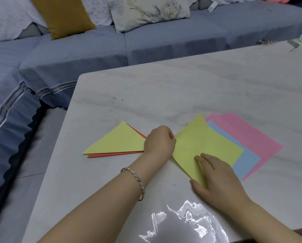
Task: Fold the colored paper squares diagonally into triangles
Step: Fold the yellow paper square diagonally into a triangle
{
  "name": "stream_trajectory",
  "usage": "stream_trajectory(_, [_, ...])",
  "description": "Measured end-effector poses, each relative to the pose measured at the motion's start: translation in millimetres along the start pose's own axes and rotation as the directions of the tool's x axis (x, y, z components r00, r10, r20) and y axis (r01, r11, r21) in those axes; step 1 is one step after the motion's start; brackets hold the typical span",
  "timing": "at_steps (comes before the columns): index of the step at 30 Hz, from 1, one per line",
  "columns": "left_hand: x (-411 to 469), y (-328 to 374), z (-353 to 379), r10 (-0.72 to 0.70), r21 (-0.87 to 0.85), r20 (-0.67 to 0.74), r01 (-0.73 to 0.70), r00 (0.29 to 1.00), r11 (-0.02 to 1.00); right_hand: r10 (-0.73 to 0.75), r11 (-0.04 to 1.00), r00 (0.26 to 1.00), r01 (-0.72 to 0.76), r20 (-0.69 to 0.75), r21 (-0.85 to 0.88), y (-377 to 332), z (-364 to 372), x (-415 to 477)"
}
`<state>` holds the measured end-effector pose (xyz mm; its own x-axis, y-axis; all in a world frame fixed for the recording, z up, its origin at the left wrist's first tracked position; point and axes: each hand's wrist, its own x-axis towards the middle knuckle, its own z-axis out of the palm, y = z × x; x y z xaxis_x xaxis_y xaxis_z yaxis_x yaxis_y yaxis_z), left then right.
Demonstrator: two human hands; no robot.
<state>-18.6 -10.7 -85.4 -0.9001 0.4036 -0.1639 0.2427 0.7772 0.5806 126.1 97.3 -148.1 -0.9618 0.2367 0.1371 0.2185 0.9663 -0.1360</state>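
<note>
No legible text or labels anywhere.

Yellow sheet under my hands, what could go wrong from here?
The yellow sheet lies on a loose blue sheet and pink sheets, so it may slide under the flat right hand and the corners could miss. The left hand pinches one corner beside the finished yellow triangle; its wrist might nudge that stack.

soft light, perhaps overhead; table glare.

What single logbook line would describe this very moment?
left hand pinches yellow sheet corner | right hand presses it flat | yellow triangle folded, on red triangle | blue sheet, pink sheet unfolded beneath
</note>
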Motion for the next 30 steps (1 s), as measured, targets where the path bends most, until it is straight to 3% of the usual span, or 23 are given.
stream_trajectory(3, [-5, -6, -12, 0.005, 0.08, -0.051, -0.001, 0.999, 0.997, -0.055, 0.998, 0.996, 0.058, -0.068, 0.033, -6, 1, 3])
stream_trajectory(5, [-9, -10, -22, 0.002, 0.018, -0.078, 0.0, 0.997, 1.0, -0.084, 0.993, 0.99, 0.093, -0.112, 0.077, -9, 1, 5])
stream_trajectory(7, [-11, -14, -32, -0.077, -0.237, -0.051, 0.062, 0.996, 0.969, -0.112, 0.982, 0.984, 0.131, -0.136, 0.135, -12, 1, 9])
stream_trajectory(9, [-15, -19, -44, -0.201, -0.512, 0.046, 0.196, 0.979, 0.836, -0.148, 0.969, 0.977, 0.174, -0.153, 0.175, -13, -1, 16])
stream_trajectory(11, [-20, -28, -56, -0.269, -0.647, 0.167, 0.311, 0.949, 0.696, -0.193, 0.948, 0.961, 0.235, -0.199, 0.216, -12, -2, 23])
stream_trajectory(14, [-25, -51, -67, -0.31, -0.625, 0.281, 0.419, 0.908, 0.659, -0.297, 0.872, 0.92, 0.37, -0.254, 0.321, -5, -2, 30])
stream_trajectory(18, [-27, -83, -69, -0.363, -0.391, 0.325, 0.474, 0.873, 0.789, -0.462, 0.761, 0.87, 0.488, -0.17, 0.428, -5, 0, 31])
stream_trajectory(20, [-26, -86, -66, -0.344, -0.358, 0.371, 0.475, 0.863, 0.804, -0.532, 0.725, 0.839, 0.523, -0.12, 0.448, -11, 1, 29])
stream_trajectory(23, [-17, -79, -58, -0.302, -0.408, 0.356, 0.437, 0.885, 0.801, -0.562, 0.684, 0.824, 0.513, -0.074, 0.518, -21, 0, 27])
stream_trajectory(25, [-10, -75, -50, -0.238, -0.354, 0.21, 0.301, 0.948, 0.886, -0.556, 0.673, 0.831, 0.473, -0.033, 0.568, -25, -2, 26])
stream_trajectory(27, [-9, -71, -44, -0.139, -0.212, 0.065, 0.15, 0.988, 0.966, -0.497, 0.676, 0.868, 0.38, 0.01, 0.631, -27, -6, 25])
stream_trajectory(30, [-20, -65, -38, 0.031, -0.212, 0.021, -0.026, 0.999, 0.977, -0.331, 0.651, 0.943, 0.194, 0.043, 0.734, -26, -16, 27])
